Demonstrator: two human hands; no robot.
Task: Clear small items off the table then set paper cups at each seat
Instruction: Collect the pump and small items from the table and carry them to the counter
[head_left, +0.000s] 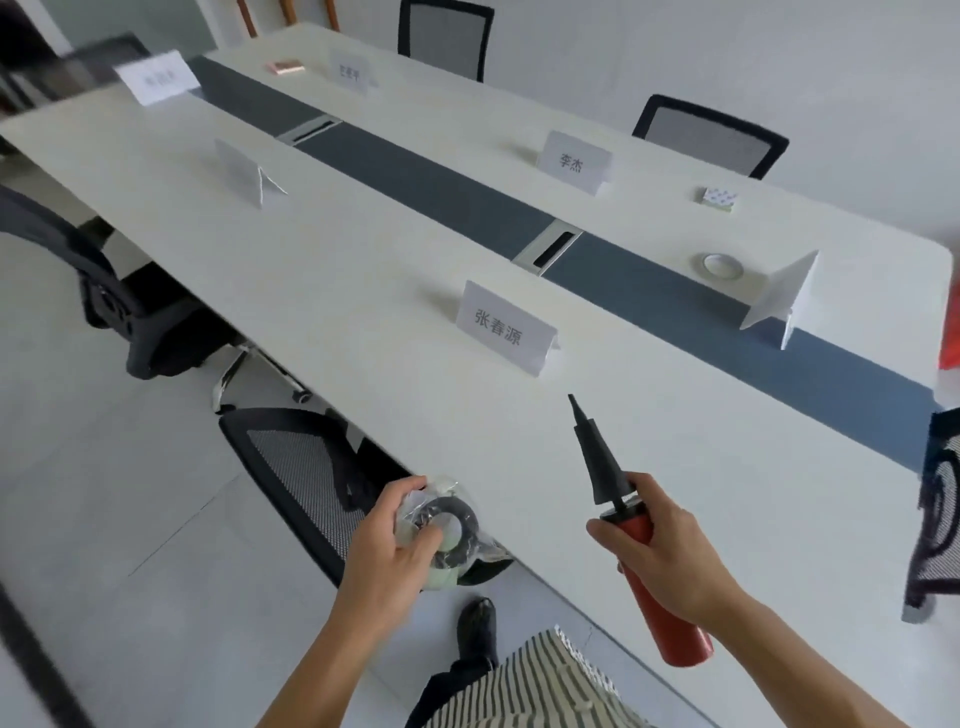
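My left hand grips a black tape roll wrapped in clear plastic, held over the near edge of the long white table. In my right hand is a red hand pump with a black pointed nozzle, nozzle aimed up and away over the tabletop. Farther off on the table lie a white tape roll, a small patterned pad and a pinkish flat item at the far end. No paper cups are in view.
White name cards stand at the seats. A dark grey strip with cable slots runs down the table's middle. Black mesh chairs sit around it.
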